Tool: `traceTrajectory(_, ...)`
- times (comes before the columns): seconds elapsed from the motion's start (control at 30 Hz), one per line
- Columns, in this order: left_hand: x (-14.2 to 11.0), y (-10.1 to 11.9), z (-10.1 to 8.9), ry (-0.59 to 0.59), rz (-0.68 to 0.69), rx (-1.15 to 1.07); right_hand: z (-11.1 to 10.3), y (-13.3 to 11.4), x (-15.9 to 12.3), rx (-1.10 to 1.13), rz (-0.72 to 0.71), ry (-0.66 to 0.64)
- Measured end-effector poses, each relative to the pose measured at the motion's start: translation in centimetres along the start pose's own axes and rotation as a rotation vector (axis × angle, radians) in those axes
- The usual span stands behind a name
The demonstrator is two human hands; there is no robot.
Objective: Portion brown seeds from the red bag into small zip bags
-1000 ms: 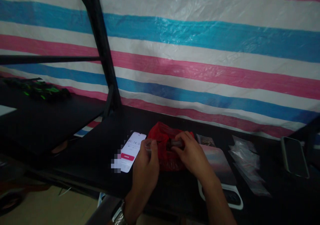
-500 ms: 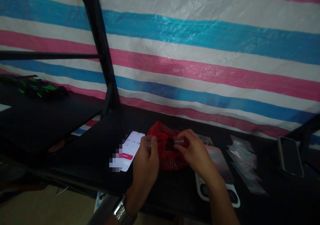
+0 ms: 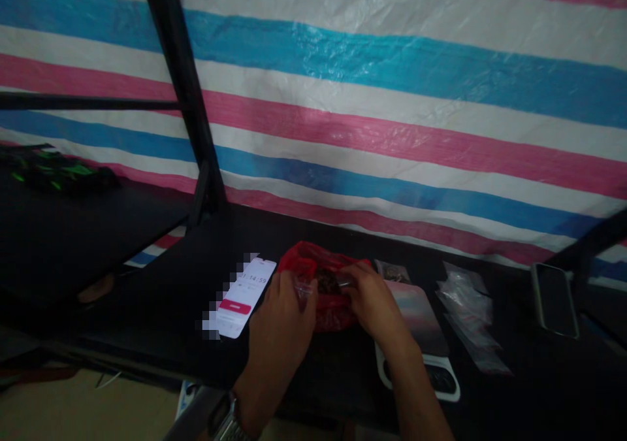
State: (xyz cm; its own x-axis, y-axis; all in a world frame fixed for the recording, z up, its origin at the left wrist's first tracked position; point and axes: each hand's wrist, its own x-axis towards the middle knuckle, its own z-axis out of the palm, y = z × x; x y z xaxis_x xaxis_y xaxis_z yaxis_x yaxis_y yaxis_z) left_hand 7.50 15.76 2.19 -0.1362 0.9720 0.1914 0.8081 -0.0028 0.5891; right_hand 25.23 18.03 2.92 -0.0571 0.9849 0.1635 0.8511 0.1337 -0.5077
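Note:
A red plastic bag (image 3: 336,320) lies open on the black table, with dark brown, crumbly-looking contents (image 3: 327,281) showing in its mouth. At its left side, my left hand (image 3: 281,320) is closed on a small clear plastic bag (image 3: 304,289), fingers bent over the red rim. My right hand (image 3: 369,297) reaches into the right side of the opening, its fingers pinching a small clear plastic piece (image 3: 345,281) whose kind I cannot make out. Just right of the red bag is a white kitchen scale (image 3: 421,317) with a shiny plate, partly behind my right forearm.
Left of my hands lies a lit phone (image 3: 247,297) showing a running timer. A small filled clear bag (image 3: 392,271) sits behind the scale. Several flat clear zip bags (image 3: 470,317) are spread to the right, near a dark phone (image 3: 555,300). A green-black toy car (image 3: 59,173) stands far left.
Both hands have lowered into the mouth of the red bag, the right one with its clear piece down at the brown contents. The view has shifted slightly right.

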Motion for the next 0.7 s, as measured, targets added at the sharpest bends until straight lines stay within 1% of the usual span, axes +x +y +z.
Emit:
traceTrajectory(0.1, 0.1, -0.9, 1.0, 0.045, 0.052, 0.063, 0.4, -0.5, 0.3, 0.023, -0.004, -0.010)
traceTrajectory(0.2, 0.4, -1.6, 1.5, 0.056, 0.054, 0.015, 1.0, -1.3, 0.7, 0.023, 0.004, -0.022)
traceTrajectory(0.27, 0.7, -1.8, 1.6, 0.050, 0.017, -0.107, 1.4, -1.7, 0.9, 0.020, 0.014, -0.040)
traceTrajectory(0.33, 1.0, -1.9, 1.7, 0.055, -0.029, -0.286, 1.8, -1.8, 1.1, 0.023, -0.002, -0.054)
traceTrajectory(0.4, 1.4, -2.1, 1.9, 0.087, -0.075, -0.473, 2.2, -1.8, 1.3, 0.050, -0.043, -0.066)
traceTrajectory(0.47, 1.8, -2.2, 2.1, 0.121, -0.111, -0.606, 2.5, -1.6, 1.4, 0.100, -0.081, -0.077)
traceTrajectory(0.57, 2.4, -2.4, 2.5, 0.136, -0.143, -0.703, 2.8, -1.1, 1.5, 0.168, -0.105, -0.082)
traceTrajectory(0.7, 2.7, -2.2, 2.5, 0.154, -0.188, -0.809, 2.6, -0.7, 1.4, 0.261, -0.044, -0.088)
